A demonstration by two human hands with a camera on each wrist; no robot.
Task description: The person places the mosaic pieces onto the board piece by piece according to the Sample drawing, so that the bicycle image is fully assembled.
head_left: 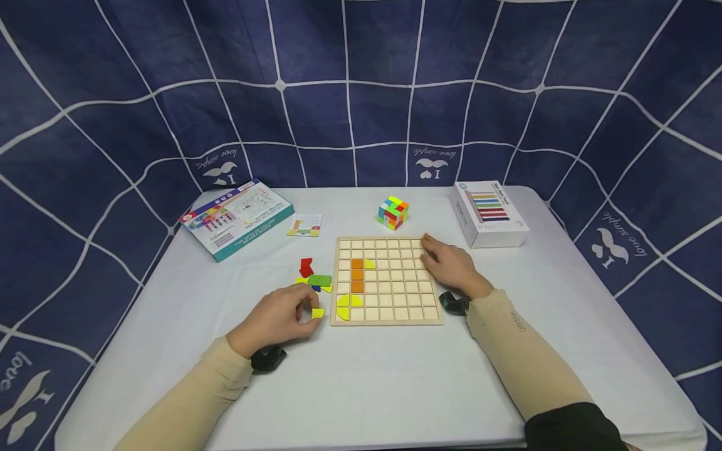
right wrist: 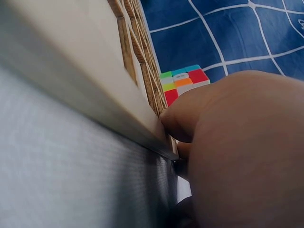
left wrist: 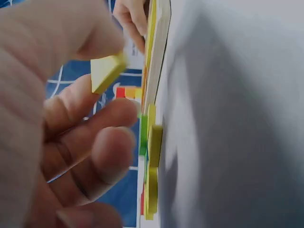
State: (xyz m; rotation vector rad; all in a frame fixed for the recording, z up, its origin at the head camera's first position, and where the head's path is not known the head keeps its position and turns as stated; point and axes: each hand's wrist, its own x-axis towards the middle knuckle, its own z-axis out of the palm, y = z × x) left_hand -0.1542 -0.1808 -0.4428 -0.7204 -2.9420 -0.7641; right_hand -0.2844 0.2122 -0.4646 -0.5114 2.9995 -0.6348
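Between its thumb and index finger, my left hand (head_left: 280, 314) pinches a small yellow block (left wrist: 107, 72) above the table. The wooden grid board (head_left: 401, 317) lies just right of that hand. Orange squares (head_left: 357, 274) run in a column in its left part, a yellow piece (head_left: 369, 264) beside the top one. Several yellow curved pieces (head_left: 343, 313) fill its lower left corner. At the board's right edge, my right hand (head_left: 451, 266) holds the rim near the far corner. Loose pieces lie beyond the left hand, including a green block (head_left: 319, 280) and red pieces (head_left: 306, 267).
A colourful puzzle cube (head_left: 393, 213) stands behind the board. To its left lies a pattern card (head_left: 305, 225), beside a flat teal-edged box (head_left: 239, 216). A white box (head_left: 488, 214) stands at the back right. A blue checked curtain (head_left: 372, 113) surrounds the white table (head_left: 383, 388).
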